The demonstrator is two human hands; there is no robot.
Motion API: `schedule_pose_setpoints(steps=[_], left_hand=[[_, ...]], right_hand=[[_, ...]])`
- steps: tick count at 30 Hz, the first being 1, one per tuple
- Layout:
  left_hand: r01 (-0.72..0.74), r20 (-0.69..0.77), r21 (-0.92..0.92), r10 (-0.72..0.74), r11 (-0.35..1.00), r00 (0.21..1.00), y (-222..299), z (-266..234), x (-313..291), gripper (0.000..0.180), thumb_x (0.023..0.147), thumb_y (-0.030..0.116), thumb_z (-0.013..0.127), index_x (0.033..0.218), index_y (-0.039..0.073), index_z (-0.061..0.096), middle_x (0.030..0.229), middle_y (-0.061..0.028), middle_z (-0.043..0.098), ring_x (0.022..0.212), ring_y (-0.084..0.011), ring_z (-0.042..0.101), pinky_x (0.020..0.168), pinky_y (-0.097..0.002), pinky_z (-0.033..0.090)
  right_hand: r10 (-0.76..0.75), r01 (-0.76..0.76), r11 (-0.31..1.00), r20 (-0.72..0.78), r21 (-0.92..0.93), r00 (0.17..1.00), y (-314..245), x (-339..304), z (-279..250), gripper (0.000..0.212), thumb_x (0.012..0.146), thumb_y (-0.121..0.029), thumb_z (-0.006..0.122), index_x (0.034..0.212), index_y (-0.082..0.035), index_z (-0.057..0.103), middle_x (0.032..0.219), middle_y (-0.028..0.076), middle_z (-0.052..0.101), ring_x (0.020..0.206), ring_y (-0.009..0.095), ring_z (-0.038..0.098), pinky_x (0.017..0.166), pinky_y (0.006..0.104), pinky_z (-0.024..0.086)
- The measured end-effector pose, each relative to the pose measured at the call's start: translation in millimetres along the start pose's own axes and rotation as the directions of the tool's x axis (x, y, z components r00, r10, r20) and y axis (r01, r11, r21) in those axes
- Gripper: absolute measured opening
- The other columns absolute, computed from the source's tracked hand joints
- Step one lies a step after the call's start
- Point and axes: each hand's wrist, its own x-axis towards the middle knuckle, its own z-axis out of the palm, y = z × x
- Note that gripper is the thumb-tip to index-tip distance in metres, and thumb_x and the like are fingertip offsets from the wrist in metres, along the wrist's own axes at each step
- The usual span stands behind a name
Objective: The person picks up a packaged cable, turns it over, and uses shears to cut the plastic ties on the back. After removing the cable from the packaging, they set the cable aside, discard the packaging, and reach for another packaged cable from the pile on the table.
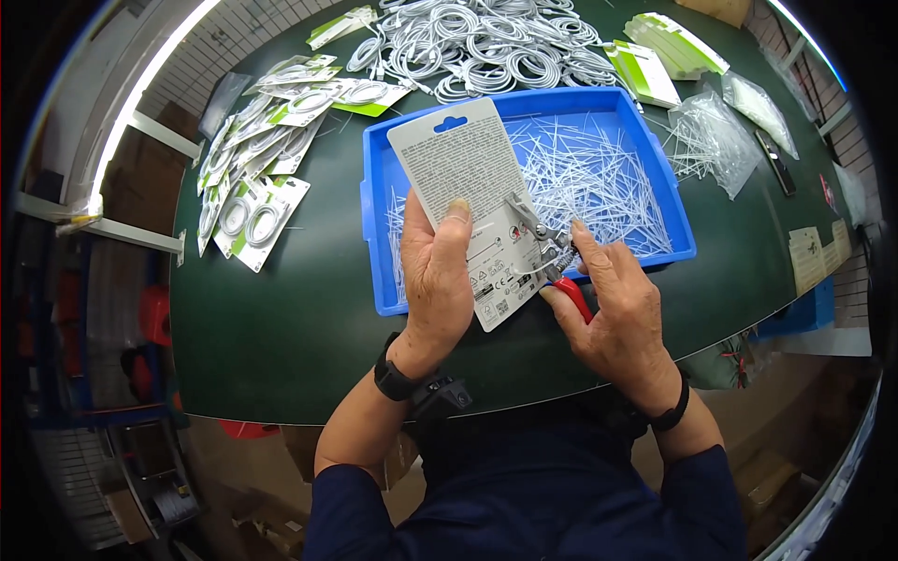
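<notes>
My left hand (436, 280) is closed on a white packaging card (456, 154), with the thumb flat on its printed back. The card tilts over the blue tray (376, 220) and has a hang hole at its top. My right hand (622, 313) is closed round red-handled pliers (574, 297), their metal jaws lying against the card's right edge. From the card, a white plastic tie (533, 270) sticks out near the pliers. Inside the tray lie many loose white ties (594, 187). The card's front is hidden from me.
Carded cables (262, 220) are heaped at the left. Coiled grey-white cables (486, 42) pile up behind the tray. Flat green-and-white cards (645, 75) lie at the back right, near a clear bag (716, 140) of ties and a dark slim object (776, 164). The green table's edge curves close to me.
</notes>
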Motion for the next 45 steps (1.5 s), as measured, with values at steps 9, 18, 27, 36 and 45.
schedule_pose_setpoints(steps=[9,18,27,36,45], left_hand=[[0.175,0.002,-0.068,-0.176,0.982,0.984,-27,2,0,0.033,0.109,0.022,0.046,0.132,-0.002,0.047,0.117,-0.0132,0.065,0.098,-0.0132,0.066,0.086,-0.0289,0.056],[0.181,0.036,-0.041,-0.179,0.983,0.983,-33,4,1,0.043,0.112,0.037,0.041,0.132,-0.001,0.045,0.114,-0.0132,0.066,0.095,-0.0138,0.068,0.082,-0.0279,0.058],[0.138,0.071,-0.041,-0.135,0.99,0.988,-38,8,0,0.043,0.113,0.038,0.038,0.133,0.001,0.044,0.116,-0.0126,0.067,0.097,-0.0152,0.07,0.084,-0.0297,0.06],[0.168,0.027,-0.011,-0.168,0.986,0.985,-32,-4,7,0.049,0.112,0.04,0.037,0.139,-0.001,0.044,0.121,-0.0166,0.066,0.1,-0.0229,0.072,0.085,-0.034,0.061],[0.096,-0.15,-0.104,-0.111,0.99,0.982,-24,-14,15,0.045,0.112,0.04,0.04,0.134,0.001,0.046,0.114,-0.0146,0.067,0.093,-0.0194,0.073,0.078,-0.0296,0.061]], right_hand=[[0.177,-0.177,0.962,0.02,0.209,0.984,9,-18,9,0.065,0.08,-0.009,0.083,0.139,0.002,0.058,0.088,0.01,0.062,0.066,0.019,0.056,0.062,0.0312,0.049],[0.077,-0.127,0.938,0.163,0.323,0.984,7,-8,-7,0.067,0.078,-0.006,0.083,0.139,-0.001,0.059,0.089,0.01,0.062,0.07,0.019,0.058,0.064,0.0298,0.05],[0.049,-0.083,0.958,0.127,0.274,0.991,7,-6,-1,0.066,0.077,-0.007,0.084,0.138,-0.002,0.06,0.088,0.01,0.062,0.067,0.018,0.055,0.06,0.0304,0.049],[0.118,-0.165,0.905,0.142,0.391,0.983,14,-10,-2,0.064,0.077,-0.006,0.083,0.136,0.0,0.061,0.086,0.01,0.062,0.066,0.016,0.056,0.06,0.0273,0.048],[0.088,-0.147,0.917,0.172,0.371,0.981,14,-20,0,0.067,0.077,-0.013,0.086,0.137,-0.002,0.06,0.09,0.012,0.064,0.07,0.023,0.062,0.064,0.0333,0.054]])
